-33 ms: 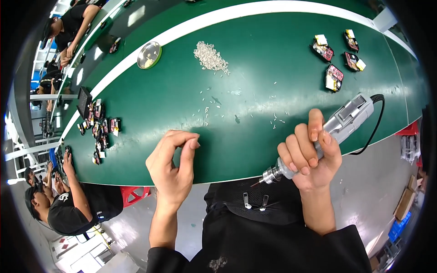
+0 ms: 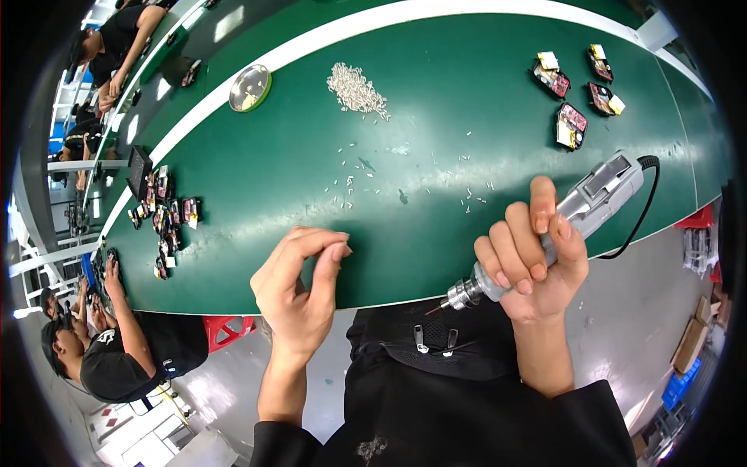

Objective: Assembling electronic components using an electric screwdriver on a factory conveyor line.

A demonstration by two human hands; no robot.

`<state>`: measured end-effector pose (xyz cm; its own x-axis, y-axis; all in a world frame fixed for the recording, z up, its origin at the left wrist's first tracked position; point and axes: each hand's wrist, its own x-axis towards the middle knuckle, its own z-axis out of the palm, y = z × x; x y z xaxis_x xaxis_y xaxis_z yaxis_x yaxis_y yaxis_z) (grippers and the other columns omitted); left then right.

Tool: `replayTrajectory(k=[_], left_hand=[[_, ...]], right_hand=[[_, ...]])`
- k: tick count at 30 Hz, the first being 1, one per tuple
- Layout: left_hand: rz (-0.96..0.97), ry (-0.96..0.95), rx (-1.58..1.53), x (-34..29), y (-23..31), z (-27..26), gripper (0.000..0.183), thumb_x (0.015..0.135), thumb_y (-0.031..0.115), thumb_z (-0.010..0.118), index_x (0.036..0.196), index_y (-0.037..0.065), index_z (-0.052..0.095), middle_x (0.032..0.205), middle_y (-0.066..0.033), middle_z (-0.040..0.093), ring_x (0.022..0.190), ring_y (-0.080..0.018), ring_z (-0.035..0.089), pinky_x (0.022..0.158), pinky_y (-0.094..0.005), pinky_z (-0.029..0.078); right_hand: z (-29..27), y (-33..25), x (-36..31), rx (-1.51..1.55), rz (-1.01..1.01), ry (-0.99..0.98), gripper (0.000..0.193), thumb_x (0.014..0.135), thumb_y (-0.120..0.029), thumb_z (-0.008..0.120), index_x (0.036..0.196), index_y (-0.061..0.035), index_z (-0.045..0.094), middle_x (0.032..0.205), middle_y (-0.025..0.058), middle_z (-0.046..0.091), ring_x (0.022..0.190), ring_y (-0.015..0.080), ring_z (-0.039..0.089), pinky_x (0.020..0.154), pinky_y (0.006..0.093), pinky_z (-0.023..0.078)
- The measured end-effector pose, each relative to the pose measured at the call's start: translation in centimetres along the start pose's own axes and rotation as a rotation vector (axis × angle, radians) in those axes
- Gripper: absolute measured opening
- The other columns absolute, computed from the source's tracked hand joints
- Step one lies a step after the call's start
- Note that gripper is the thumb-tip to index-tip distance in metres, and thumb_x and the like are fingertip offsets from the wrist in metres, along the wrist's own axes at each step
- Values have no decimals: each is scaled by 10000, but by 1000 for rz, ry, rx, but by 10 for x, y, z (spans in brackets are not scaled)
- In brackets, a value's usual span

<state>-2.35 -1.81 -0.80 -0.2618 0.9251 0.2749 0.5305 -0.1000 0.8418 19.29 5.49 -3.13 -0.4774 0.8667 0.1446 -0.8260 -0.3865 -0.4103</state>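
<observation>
My right hand [image 2: 533, 253] is wrapped round a grey electric screwdriver [image 2: 595, 194] with a metal chuck and a thin bit. The tool lies slantwise over the table's near edge, its bit pointing down and left toward my lap. A black cable leaves its upper end. My left hand [image 2: 299, 288] is raised at the near edge, thumb and forefinger brought together in a pinch; whatever they may hold is too small to make out. Beyond both hands, small loose metal pins [image 2: 350, 191] are scattered on the green table [image 2: 280, 171], below a larger heap of similar pins [image 2: 355, 89].
Several small black housings with red and yellow insides [image 2: 570, 124] sit at the far right. A cluster of similar housings [image 2: 163, 218] is at the left beside a black box [image 2: 139, 173]. A round dish [image 2: 250, 88] stands far left. Co-workers sit along the left.
My left hand has shifted very slightly right, still pinched. The view has moved a little, so the table things appear slightly higher. The screwdriver stays in my right hand.
</observation>
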Motion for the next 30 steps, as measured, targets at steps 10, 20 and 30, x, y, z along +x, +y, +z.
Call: replayTrajectory(k=[10, 20, 30], left_hand=[[-350, -114, -933, -40, 23, 24, 81, 874, -1, 594, 855, -80, 590, 761, -173, 601, 631, -188, 579, 572, -268, 485], [-373, -158, -1008, -41, 21, 25, 163, 930, 66, 545, 869, -81, 581, 776, -159, 594, 638, -159, 557, 565, -248, 462], [-62, -121, -382, -33, 18, 29, 37, 807, -65, 618, 779, -60, 594, 702, -119, 610, 578, -156, 553, 526, -248, 434]], right_hand=[[41, -13, 18, 44, -223, -171, 178, 969, -228, 448, 933, -55, 456, 548, 5, 412, 448, 121, 430, 546, 294, 404], [43, -2, 19, 48, -217, -117, 163, 963, -206, 456, 911, -52, 457, 521, -3, 392, 439, 117, 413, 544, 293, 400], [40, -6, 16, -169, -201, -152, 164, 963, -227, 459, 911, -72, 448, 518, -5, 405, 409, 104, 409, 503, 280, 403]])
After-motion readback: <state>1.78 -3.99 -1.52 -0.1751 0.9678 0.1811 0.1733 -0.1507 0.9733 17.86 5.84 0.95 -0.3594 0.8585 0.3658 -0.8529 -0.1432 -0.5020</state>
